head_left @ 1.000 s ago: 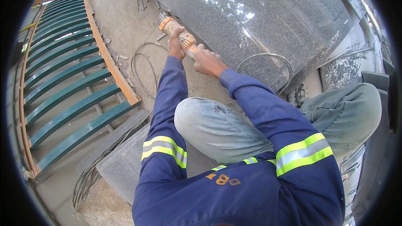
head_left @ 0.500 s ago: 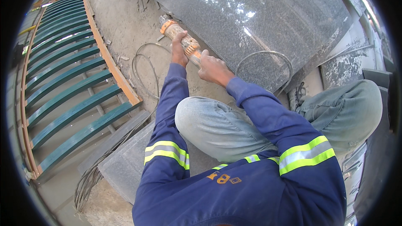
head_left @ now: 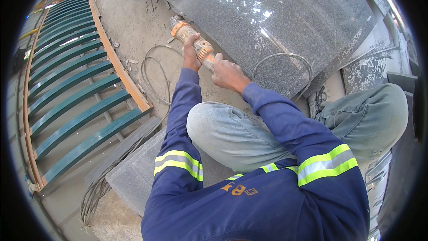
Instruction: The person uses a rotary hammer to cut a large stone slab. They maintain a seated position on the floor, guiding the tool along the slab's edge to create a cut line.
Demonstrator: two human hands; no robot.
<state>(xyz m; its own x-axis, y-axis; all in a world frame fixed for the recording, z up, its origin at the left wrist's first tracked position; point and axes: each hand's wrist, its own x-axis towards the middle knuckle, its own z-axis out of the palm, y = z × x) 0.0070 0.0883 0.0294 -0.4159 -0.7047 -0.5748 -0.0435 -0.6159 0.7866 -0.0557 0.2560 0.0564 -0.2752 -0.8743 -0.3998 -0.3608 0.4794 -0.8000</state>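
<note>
A dusty orange angle grinder (head_left: pixel 179 31) lies slantwise in both my hands, its metal head up and to the left at the long edge of a polished grey granite slab (head_left: pixel 307 22). My left hand (head_left: pixel 191 52) wraps round the middle of its body. Further back, my right hand (head_left: pixel 229 73) is closed round the rear handle, close to the slab's edge. The disc under the head is hidden, so I cannot tell whether it touches the stone. A loop of grey cable (head_left: pixel 307 64) arches over the slab's near corner beside my right hand.
To the left stands a slatted rack (head_left: pixel 78 105) with green bars and an orange frame. Thin cable (head_left: pixel 145 64) coils on the dusty ground (head_left: pixel 120 22). A bundle of cords (head_left: pixel 94 198) runs beside a smaller grey slab (head_left: pixel 133 169) under me. My bent knees (head_left: pixel 214 120) are close by.
Both hands keep their hold on the grinder, and it stays at nearly the same spot along the slab's edge. The whole view has shifted very slightly.
</note>
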